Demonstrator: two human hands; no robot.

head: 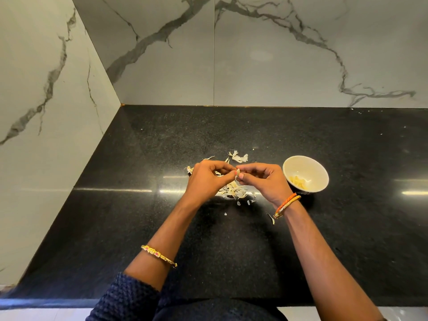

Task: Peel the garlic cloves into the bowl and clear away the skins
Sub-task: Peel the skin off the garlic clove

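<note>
Head view: I see my left hand point(208, 179) and right hand point(264, 181) pinching one garlic clove point(237, 170), fingers hiding its long axis and direction.

Single head view, looking forward and down from close above the black countertop point(120, 216), facing the marble wall point(301, 66) behind it.

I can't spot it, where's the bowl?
The bowl stands on the black counter, just right of the right hand, beside the skins.
</note>
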